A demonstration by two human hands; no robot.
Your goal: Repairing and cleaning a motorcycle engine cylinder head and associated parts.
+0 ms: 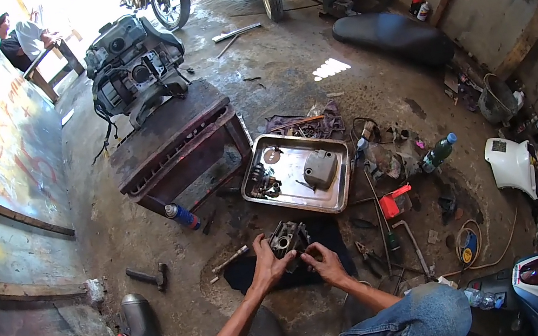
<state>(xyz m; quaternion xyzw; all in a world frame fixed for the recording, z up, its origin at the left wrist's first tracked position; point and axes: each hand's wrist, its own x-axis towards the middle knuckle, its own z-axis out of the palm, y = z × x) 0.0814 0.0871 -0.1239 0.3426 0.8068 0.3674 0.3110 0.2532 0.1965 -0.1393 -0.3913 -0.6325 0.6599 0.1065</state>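
Observation:
A grey metal engine cylinder head (286, 242) is in front of me, above a dark cloth (340, 245) on the floor. My left hand (270, 260) grips its left side, the thumb laid across the near edge. At the lower right side of the part, my right hand (326, 264) is closed, thumb and fingertips against its edge. Whether those fingertips pinch something small there, I cannot tell. Just beyond stands a metal tray (292, 155) holding a grey engine cover (320, 168) and a group of small dark parts (263, 182).
A large engine (135, 69) rests on a wooden crate (171, 138) at the far left. Left of me lie a spray can (182, 216), a hammer (148, 278) and an exhaust muffler (142, 324). Rightward are a green bottle (440, 152), a red container (396, 202) and scattered tools.

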